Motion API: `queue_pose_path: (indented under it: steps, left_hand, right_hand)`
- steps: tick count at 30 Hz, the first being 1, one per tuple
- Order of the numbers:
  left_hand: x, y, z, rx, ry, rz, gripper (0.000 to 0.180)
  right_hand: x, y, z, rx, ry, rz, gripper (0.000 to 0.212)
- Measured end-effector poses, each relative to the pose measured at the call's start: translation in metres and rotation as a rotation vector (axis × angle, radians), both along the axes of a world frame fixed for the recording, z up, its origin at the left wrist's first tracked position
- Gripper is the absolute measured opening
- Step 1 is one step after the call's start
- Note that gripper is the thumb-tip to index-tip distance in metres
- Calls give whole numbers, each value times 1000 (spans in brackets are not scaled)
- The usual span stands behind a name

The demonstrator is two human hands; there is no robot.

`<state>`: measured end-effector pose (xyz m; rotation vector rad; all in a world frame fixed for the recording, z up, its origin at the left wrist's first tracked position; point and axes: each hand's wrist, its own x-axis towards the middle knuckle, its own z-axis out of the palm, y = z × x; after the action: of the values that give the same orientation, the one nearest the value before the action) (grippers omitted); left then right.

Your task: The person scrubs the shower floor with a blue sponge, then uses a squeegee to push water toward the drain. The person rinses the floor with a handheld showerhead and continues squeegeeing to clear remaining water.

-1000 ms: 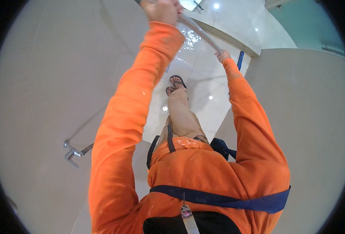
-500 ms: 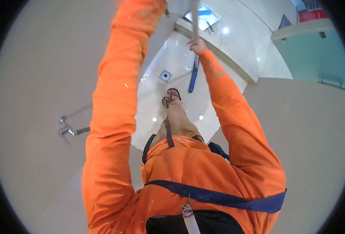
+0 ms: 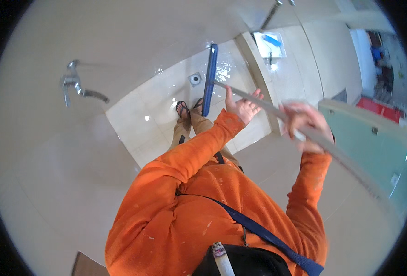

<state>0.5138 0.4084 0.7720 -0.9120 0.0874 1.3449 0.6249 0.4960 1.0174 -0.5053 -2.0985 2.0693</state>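
A floor squeegee with a long pale pole (image 3: 270,109) and a dark blue head (image 3: 210,79) lies in front of me. Its head rests on the wet tiled floor beside my feet. My right hand (image 3: 307,128), blurred by motion, is closed around the pole higher up. Below it, my left hand (image 3: 244,109) is open, palm up with fingers spread, right by the pole; it does not grip it. Whether it touches the pole I cannot tell. The pole's upper end fades into blur at the right.
A square floor drain (image 3: 194,79) lies left of the squeegee head. A low ledge (image 3: 258,69) borders the wet floor, with a white tray (image 3: 277,51) holding a blue item beyond it. A chrome tap (image 3: 70,83) juts from the left wall. A greenish glass panel (image 3: 364,147) stands at right.
Both hands have come down from high up, and the pole now slants toward the right. The squeegee head has swung leftward, close to the drain. My left hand shows open; my view has turned.
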Motion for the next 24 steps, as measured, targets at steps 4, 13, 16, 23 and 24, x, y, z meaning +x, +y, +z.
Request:
queue_pose_path:
  steps: [4, 13, 16, 23, 24]
  left_hand:
    - [19, -3, -47, -139, -24, 71, 93]
    - [14, 13, -89, -448, 97, 4, 44]
    - [32, -18, -115, -535, -206, 128, 36]
    - [-18, -83, -228, -513, 290, 740, 29]
    - [-26, -91, -237, -680, 250, 825, 27]
  right_hand:
    - [25, 21, 48, -29, 393, 479, 58]
    - [79, 52, 150, 203, 1035, 6, 18]
    - [90, 92, 150, 43, 1176, 12, 22]
    - [147, 201, 110, 332, 898, -919, 23]
    - [144, 210, 102, 72, 808, -722, 24]
